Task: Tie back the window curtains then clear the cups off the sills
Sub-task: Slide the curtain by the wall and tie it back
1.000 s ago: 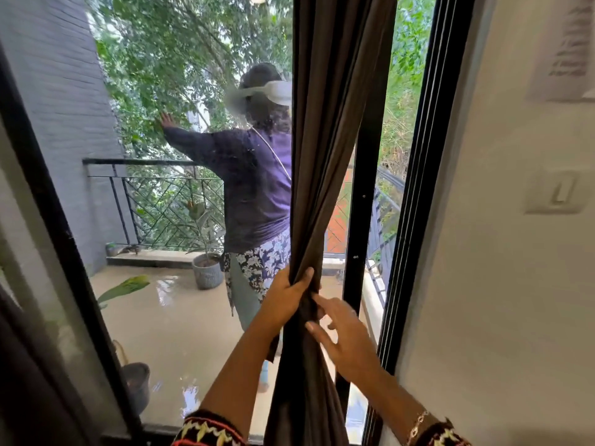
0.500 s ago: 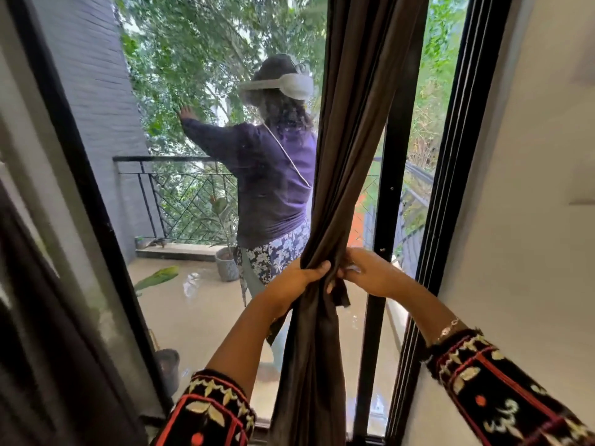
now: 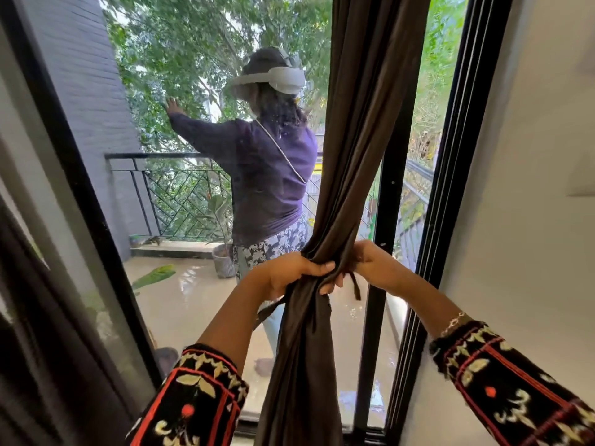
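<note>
A dark brown curtain [image 3: 360, 130] hangs bunched in front of the glass, drawn in tight at its middle. My left hand [image 3: 286, 275] grips the gathered cloth from the left, fingers wrapped round its front. My right hand [image 3: 370, 265] holds the bunch from the right, partly hidden behind the folds. A narrow brown tie strip [image 3: 355, 288] dangles below my right hand, and another end [image 3: 270, 309] trails down to the left under my left wrist. No cup or sill shows in this view.
The black window frame [image 3: 450, 175] stands just right of the curtain, with a white wall [image 3: 531, 220] beyond it. Through the glass a person in a purple top [image 3: 273, 175] stands on a balcony with a railing [image 3: 180, 194] and a potted plant [image 3: 223, 259].
My right hand went from open beside the curtain to holding the bunch from the right. Both hands rose and closed in on the gather, and the tie ends now hang free below them.
</note>
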The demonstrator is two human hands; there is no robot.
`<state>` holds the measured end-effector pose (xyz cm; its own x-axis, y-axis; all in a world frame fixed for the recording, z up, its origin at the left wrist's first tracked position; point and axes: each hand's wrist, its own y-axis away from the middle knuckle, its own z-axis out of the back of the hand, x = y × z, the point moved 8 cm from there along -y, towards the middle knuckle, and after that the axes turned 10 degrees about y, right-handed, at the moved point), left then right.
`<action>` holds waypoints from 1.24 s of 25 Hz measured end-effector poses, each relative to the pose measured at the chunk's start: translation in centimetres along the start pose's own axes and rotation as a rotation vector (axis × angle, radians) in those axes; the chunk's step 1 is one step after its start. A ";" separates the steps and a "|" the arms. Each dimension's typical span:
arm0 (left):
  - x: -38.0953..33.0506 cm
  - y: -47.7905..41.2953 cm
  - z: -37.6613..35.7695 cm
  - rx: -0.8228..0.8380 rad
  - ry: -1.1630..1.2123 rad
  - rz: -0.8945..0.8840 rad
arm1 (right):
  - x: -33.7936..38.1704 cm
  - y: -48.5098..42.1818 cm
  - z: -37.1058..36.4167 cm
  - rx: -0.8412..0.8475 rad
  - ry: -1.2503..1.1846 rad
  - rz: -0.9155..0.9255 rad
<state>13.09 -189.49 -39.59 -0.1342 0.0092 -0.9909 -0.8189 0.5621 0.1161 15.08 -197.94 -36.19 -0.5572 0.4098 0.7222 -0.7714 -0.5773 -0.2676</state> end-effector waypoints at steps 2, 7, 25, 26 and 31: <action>-0.4 -0.1 0.8 -0.070 -0.069 -0.004 | 0.3 0.2 0.7 -0.050 0.333 0.013; -1.5 -0.5 2.2 -0.433 -0.224 -0.137 | -1.3 1.0 0.5 -0.036 0.671 -0.171; 0.1 -1.3 1.2 -0.454 -0.182 0.060 | -2.1 2.5 -7.7 0.141 -1.082 -0.468; 0.0 -1.4 1.3 -0.457 -0.235 0.063 | -2.4 2.6 -7.4 0.129 -1.007 -0.480; -1.6 -1.5 1.7 -0.586 -0.470 -0.031 | -3.8 2.8 -5.6 0.038 -0.814 -0.552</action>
<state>15.49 -188.94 -38.26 0.0391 0.4265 -0.9036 -0.9990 0.0370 -0.0258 13.32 -197.16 -43.20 0.2714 0.0253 0.9621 -0.8411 -0.4797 0.2499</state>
